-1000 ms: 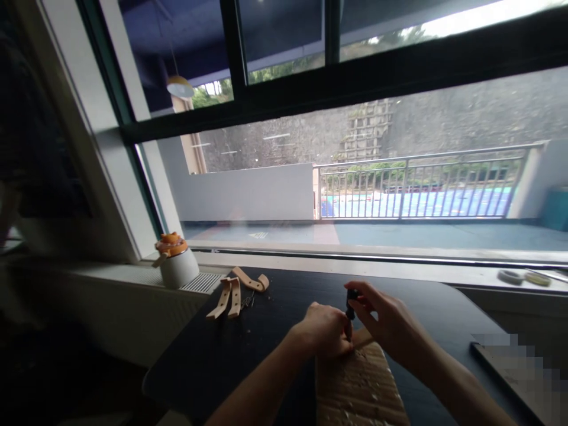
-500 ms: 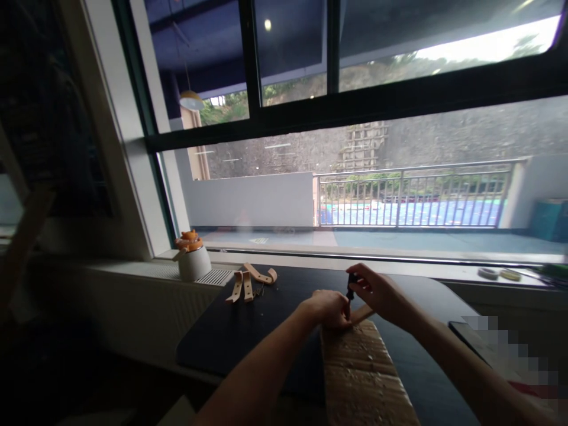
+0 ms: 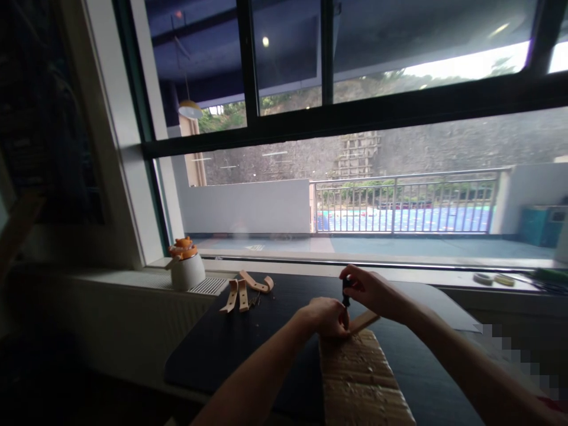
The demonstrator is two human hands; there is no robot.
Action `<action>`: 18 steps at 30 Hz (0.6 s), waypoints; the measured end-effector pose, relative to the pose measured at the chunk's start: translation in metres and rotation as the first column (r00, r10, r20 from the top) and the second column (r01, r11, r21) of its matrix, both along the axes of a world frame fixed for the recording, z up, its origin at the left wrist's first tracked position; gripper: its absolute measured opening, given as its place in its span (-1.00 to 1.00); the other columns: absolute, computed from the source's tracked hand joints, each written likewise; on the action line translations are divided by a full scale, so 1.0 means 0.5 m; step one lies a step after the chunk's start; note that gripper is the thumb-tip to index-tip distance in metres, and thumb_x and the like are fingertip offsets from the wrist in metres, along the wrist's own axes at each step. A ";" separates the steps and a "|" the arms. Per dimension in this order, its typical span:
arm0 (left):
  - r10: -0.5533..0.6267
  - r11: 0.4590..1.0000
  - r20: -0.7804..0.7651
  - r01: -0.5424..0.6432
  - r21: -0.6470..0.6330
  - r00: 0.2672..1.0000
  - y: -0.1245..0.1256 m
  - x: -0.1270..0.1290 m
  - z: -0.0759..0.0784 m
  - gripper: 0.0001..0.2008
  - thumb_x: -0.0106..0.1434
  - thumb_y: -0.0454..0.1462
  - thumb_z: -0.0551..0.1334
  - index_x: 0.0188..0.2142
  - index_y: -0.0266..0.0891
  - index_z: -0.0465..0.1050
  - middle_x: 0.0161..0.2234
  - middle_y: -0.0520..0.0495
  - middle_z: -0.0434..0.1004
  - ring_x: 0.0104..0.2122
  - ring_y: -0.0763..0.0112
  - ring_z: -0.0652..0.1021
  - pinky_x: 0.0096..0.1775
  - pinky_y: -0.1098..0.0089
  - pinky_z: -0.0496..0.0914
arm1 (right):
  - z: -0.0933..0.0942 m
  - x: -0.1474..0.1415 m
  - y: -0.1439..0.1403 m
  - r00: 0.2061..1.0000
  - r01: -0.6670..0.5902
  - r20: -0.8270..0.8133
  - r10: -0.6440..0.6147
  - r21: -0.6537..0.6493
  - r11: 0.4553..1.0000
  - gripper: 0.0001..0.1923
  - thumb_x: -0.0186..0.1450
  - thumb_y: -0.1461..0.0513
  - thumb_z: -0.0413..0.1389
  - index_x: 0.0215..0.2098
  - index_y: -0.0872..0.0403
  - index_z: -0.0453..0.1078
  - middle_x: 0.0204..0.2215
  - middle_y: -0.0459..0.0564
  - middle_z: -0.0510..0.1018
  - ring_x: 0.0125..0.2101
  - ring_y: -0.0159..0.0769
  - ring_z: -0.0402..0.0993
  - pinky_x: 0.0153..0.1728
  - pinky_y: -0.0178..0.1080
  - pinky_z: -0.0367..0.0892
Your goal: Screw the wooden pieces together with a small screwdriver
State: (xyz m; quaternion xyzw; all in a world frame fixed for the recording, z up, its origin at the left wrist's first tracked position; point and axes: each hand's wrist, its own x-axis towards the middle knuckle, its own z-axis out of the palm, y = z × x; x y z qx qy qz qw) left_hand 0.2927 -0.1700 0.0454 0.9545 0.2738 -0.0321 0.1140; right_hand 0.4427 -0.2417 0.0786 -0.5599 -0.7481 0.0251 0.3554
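Note:
My right hand (image 3: 373,291) is closed round the black handle of a screwdriver (image 3: 346,290), held upright with its tip down. My left hand (image 3: 326,316) is closed at the near end of a pale wooden strip (image 3: 365,320), its fingers close round the screwdriver's lower end. That strip lies slantwise at the far end of a long brown board (image 3: 361,378) with a shiny, rough surface. What the screwdriver tip meets is hidden by my left fingers.
Several bent wooden hooks (image 3: 242,296) with holes lie on the dark table (image 3: 213,349), beside small screws (image 3: 254,301). A pale pot with an orange lid (image 3: 187,272) stands on the sill. Tape rolls (image 3: 483,278) lie at the right, below the window.
The view has shifted slightly, so the scene sits a little lower and further left. Both hands keep their places at the screwdriver and wooden strip.

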 end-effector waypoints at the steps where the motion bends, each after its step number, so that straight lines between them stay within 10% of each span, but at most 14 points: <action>1: 0.000 1.000 0.005 0.000 0.000 1.000 -0.002 -0.001 0.002 -0.74 0.07 -0.11 0.27 -0.22 -0.08 0.55 -0.24 0.04 0.61 -0.25 0.28 0.58 -0.27 0.41 0.40 | 0.001 -0.002 -0.002 1.000 0.006 0.006 -0.006 0.001 1.000 -0.79 0.18 0.26 0.08 -0.19 0.03 0.37 -0.44 -0.08 0.58 -0.45 -0.29 0.51 -0.41 -0.25 0.35; 18: 0.032 0.999 -0.015 -0.032 0.007 0.999 -0.003 0.000 0.003 -0.69 0.06 -0.05 0.26 -0.21 -0.06 0.53 -0.22 0.08 0.61 -0.21 0.28 0.58 -0.24 0.44 0.41 | -0.004 -0.004 0.002 0.993 0.083 0.083 -0.087 0.047 0.995 -0.71 0.24 0.19 0.01 -0.12 0.05 0.44 -0.38 0.00 0.61 -0.43 -0.22 0.53 -0.37 -0.23 0.34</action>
